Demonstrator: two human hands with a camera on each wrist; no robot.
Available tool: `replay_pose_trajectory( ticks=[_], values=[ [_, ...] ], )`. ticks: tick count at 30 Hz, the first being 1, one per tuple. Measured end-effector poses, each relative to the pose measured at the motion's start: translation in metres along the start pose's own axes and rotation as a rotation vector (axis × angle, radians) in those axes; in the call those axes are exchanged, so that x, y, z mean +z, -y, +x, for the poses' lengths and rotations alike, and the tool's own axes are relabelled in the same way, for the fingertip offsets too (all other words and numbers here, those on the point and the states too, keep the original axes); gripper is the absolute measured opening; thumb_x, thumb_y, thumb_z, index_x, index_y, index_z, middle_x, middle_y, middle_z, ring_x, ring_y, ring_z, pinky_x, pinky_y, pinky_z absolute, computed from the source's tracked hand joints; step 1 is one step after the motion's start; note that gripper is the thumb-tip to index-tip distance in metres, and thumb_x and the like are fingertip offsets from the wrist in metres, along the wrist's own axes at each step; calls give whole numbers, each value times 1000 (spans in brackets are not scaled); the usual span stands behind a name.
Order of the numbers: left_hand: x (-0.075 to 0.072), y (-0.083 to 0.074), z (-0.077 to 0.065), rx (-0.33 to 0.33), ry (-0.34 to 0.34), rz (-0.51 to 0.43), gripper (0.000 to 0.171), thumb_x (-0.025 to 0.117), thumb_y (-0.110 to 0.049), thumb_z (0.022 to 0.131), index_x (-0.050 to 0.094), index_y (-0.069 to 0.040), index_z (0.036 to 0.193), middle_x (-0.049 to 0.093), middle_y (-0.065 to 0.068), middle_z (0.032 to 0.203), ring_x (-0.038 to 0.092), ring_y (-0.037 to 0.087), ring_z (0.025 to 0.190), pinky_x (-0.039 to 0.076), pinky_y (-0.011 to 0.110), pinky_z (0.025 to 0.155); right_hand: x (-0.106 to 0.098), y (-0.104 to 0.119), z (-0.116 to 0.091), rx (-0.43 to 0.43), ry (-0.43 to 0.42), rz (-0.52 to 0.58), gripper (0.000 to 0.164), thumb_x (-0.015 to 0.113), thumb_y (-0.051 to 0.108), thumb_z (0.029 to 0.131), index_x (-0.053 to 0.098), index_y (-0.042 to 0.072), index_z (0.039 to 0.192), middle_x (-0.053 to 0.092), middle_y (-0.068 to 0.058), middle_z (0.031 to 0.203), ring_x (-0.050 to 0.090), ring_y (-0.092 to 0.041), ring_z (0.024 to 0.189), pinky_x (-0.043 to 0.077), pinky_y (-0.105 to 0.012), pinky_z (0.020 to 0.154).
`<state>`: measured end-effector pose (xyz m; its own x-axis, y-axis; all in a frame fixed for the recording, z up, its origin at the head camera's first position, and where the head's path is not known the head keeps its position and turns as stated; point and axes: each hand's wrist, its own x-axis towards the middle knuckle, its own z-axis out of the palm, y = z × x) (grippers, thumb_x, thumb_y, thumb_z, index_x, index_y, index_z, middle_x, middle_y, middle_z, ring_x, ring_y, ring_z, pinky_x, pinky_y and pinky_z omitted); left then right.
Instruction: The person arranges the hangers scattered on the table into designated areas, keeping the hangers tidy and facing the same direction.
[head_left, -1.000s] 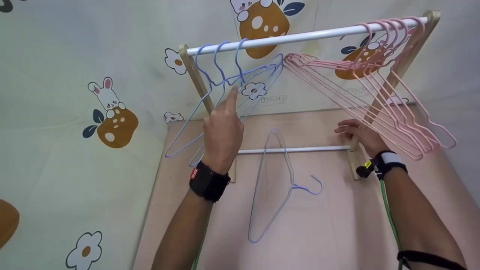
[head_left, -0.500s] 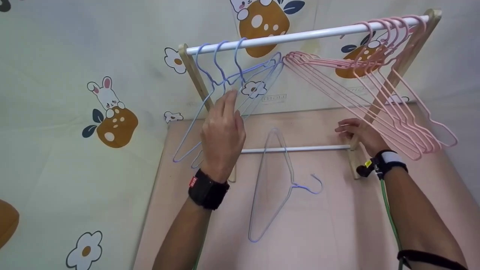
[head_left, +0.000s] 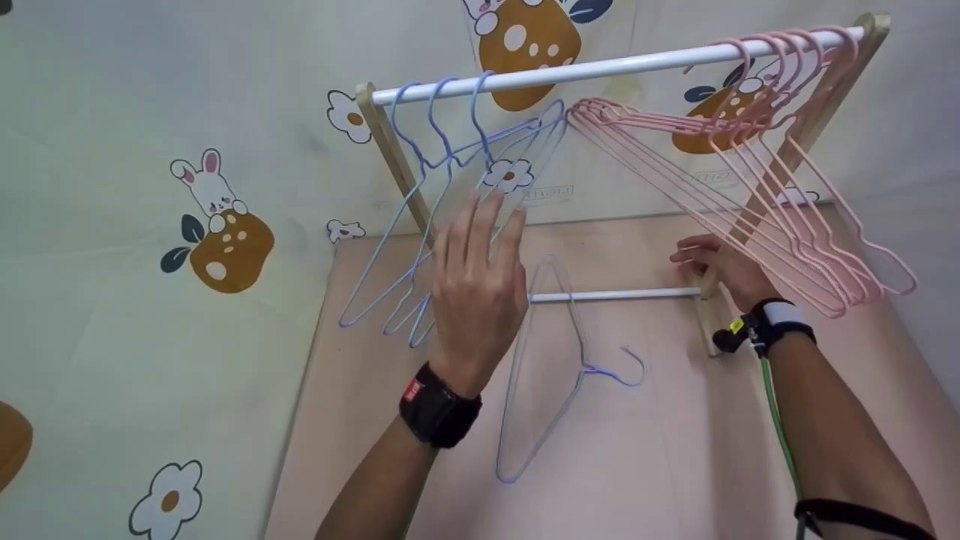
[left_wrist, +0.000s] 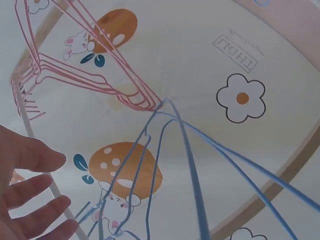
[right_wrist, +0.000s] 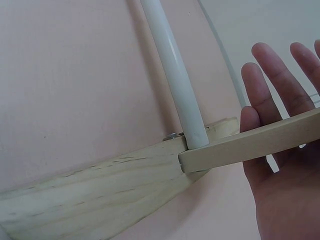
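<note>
A blue hanger (head_left: 551, 367) is seen lying flat on the pink bench (head_left: 675, 450), nearest of all, between the two arms. Its hook points to the right. It is made of thin wire in the shape of a long triangle, and nothing is touching it.

Just above it, the left hand (head_left: 476, 289) is held in the air with its fingers (left_wrist: 35, 190) straight and spread. Nothing is gripped by it. It is close to the blue hangers on the rail (head_left: 450, 187), but a touch cannot be told for sure.

To the right, the right hand (head_left: 724, 270) is laid against the wooden leg (right_wrist: 260, 140) of the rack, by the low white bar (right_wrist: 172, 75). Its fingers are straight, not wrapped around, so the rack seems to be only steadied.

For the work to go well, the rack should probably be kept from tipping by the right hand. The loose hanger is best picked up near its hook, so it can be slipped over the rail.

Farther back, three blue hangers are hung at the left end of the top rail (head_left: 600, 69). A bunch of pink hangers (head_left: 757, 180) is hung at the right end. Behind it all, a sheet with rabbits (head_left: 214, 180) and flowers is seen.
</note>
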<state>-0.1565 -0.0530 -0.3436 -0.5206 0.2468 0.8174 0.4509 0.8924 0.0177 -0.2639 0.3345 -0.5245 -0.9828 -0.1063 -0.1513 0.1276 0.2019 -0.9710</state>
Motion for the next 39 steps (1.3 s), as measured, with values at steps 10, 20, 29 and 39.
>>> replay_pose_trajectory(
  ticks=[10, 20, 29, 39],
  values=[
    [22, -30, -30, 109, 144, -54, 37, 58, -23, 95, 62, -9, 130, 52, 14, 142, 42, 31, 136, 32, 47, 111, 2, 10, -7, 4, -2, -10, 33, 48, 24, 105, 56, 4, 131, 64, -21, 124, 51, -42, 116, 41, -41, 95],
    [63, -42, -91, 68, 450, -41, 49, 59, -37, 93, 55, -16, 138, 47, 10, 144, 40, 35, 135, 40, 55, 101, 7, 23, -13, 20, 19, 42, 35, 47, 18, 105, 52, -3, 133, 61, -25, 125, 52, -43, 118, 40, -43, 99],
    [101, -47, -165, 2, 744, -1, 67, 62, -58, 87, 47, -29, 145, 34, 10, 154, 27, 44, 142, 33, 78, 90, 5, 15, -8, 43, 10, 33, 32, 49, 21, 105, 57, 4, 130, 64, -20, 123, 51, -41, 117, 36, -44, 98],
    [119, -50, -198, 13, 831, 82, 77, 51, -74, 85, 39, -34, 150, 25, 11, 160, 21, 51, 142, 33, 76, 92, 7, 18, -14, 28, 12, 14, 33, 46, 20, 106, 55, 2, 132, 62, -24, 126, 51, -43, 118, 37, -44, 99]
  ],
)
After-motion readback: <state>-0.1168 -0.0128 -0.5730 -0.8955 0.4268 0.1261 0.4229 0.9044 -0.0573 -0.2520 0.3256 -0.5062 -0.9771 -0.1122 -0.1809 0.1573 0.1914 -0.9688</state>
